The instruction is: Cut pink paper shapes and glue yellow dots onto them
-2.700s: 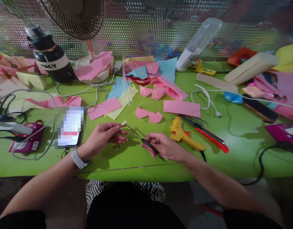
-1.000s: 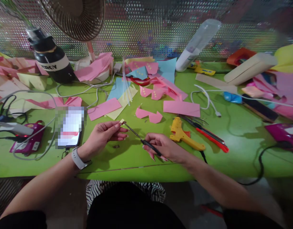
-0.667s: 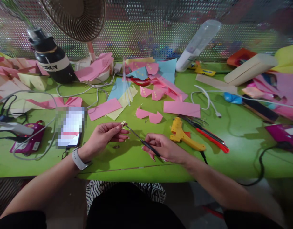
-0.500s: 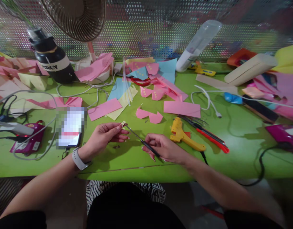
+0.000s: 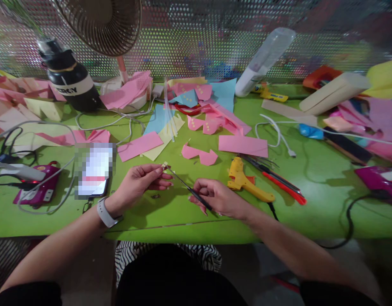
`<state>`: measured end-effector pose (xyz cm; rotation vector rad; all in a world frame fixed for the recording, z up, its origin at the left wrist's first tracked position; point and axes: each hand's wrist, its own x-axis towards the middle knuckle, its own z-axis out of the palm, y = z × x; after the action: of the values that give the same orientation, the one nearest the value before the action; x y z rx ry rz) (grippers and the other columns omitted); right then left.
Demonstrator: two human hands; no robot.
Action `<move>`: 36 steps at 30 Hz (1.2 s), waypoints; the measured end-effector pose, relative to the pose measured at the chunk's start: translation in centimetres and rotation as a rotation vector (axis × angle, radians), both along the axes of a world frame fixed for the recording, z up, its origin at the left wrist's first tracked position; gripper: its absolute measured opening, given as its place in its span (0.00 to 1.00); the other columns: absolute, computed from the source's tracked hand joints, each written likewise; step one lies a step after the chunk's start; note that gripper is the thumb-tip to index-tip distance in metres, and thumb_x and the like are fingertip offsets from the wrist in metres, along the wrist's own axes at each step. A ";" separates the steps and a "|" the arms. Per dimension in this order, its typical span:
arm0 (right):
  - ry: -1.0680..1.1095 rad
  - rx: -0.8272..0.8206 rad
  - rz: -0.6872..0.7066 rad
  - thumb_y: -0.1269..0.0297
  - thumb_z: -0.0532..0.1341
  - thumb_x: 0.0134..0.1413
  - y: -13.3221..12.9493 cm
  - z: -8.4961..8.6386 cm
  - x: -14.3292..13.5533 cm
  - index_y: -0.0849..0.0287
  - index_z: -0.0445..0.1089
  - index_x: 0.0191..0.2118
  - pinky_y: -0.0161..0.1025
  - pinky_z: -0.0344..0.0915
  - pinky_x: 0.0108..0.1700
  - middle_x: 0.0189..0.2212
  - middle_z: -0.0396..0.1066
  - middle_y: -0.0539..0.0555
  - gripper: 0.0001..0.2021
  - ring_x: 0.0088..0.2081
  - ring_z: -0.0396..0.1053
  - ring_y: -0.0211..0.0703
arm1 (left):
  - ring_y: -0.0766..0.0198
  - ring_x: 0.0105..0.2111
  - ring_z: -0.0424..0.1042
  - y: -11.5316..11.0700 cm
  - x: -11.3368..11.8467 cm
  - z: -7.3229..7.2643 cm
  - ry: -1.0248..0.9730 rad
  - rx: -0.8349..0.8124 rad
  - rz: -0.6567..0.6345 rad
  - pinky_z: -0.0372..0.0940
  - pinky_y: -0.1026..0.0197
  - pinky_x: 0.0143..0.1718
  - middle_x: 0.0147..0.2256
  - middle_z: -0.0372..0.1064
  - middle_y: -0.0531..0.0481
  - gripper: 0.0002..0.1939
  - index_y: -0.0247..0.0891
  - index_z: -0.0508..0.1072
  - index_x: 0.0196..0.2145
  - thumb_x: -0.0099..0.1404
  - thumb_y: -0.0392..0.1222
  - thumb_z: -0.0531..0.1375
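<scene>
My left hand pinches a tiny pale yellow piece of paper between thumb and forefinger, the other fingers loosely curled. In my right hand is a slim metal tool with a black handle; whether it is tweezers or small scissors I cannot tell. Its thin tip meets the yellow piece at my left fingertips. Just beyond lies a pink paper glasses shape, with no yellow dots on it. Behind that sits another pink glasses shape bearing small yellow squares.
A yellow glue gun and a red-and-black cutter lie right of my hands. Pink paper strips are nearby. A phone and a purple power strip are left; a black bottle and fan stand behind.
Almost nothing differs. The black handle and my right fingers have shifted very slightly left; the tool tip stays at the yellow paper piece.
</scene>
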<state>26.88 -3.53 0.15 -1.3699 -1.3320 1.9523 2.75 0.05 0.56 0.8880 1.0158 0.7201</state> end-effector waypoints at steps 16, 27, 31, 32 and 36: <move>0.013 -0.031 -0.025 0.44 0.76 0.35 0.1 0.1 0.1 0.57 0.62 0.28 0.32 0.55 0.20 0.18 0.66 0.44 0.28 0.19 0.61 0.31 | 0.65 0.33 0.80 0.2 0.0 0.1 -0.025 -0.043 0.015 0.76 0.62 0.39 0.39 0.81 0.41 0.12 0.34 0.79 0.42 0.65 0.44 0.65; 0.072 0.059 -0.137 0.46 0.75 0.41 0.3 0.2 0.5 0.58 0.64 0.28 0.31 0.47 0.17 0.16 0.66 0.44 0.25 0.16 0.60 0.29 | 0.69 0.25 0.75 0.4 -0.1 0.7 -0.041 -0.060 0.060 0.69 0.69 0.25 0.32 0.79 0.46 0.12 0.35 0.80 0.44 0.66 0.45 0.65; 0.053 0.054 -0.133 0.46 0.74 0.43 0.3 0.3 0.5 0.57 0.63 0.28 0.31 0.45 0.16 0.16 0.66 0.45 0.24 0.15 0.58 0.29 | 0.76 0.18 0.65 0.7 -0.2 1.1 -0.060 0.013 0.188 0.59 0.72 0.19 0.23 0.70 0.55 0.11 0.37 0.79 0.43 0.67 0.45 0.64; 0.049 0.048 -0.129 0.46 0.74 0.43 0.3 0.4 0.5 0.57 0.63 0.28 0.31 0.45 0.16 0.16 0.67 0.45 0.24 0.15 0.58 0.29 | 0.76 0.18 0.64 0.8 -0.3 1.1 -0.074 0.020 0.215 0.58 0.72 0.20 0.23 0.69 0.56 0.10 0.37 0.79 0.43 0.67 0.44 0.64; 0.052 0.027 -0.142 0.48 0.75 0.41 0.3 0.5 0.4 0.57 0.63 0.28 0.30 0.46 0.16 0.16 0.67 0.45 0.24 0.16 0.60 0.29 | 0.74 0.24 0.70 0.9 -0.3 1.0 -0.102 0.029 0.209 0.62 0.71 0.25 0.28 0.74 0.53 0.08 0.37 0.77 0.43 0.67 0.42 0.64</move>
<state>27.29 -3.23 0.62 -1.3533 -1.1998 1.8562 2.42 0.92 1.52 0.7688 1.0188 0.9490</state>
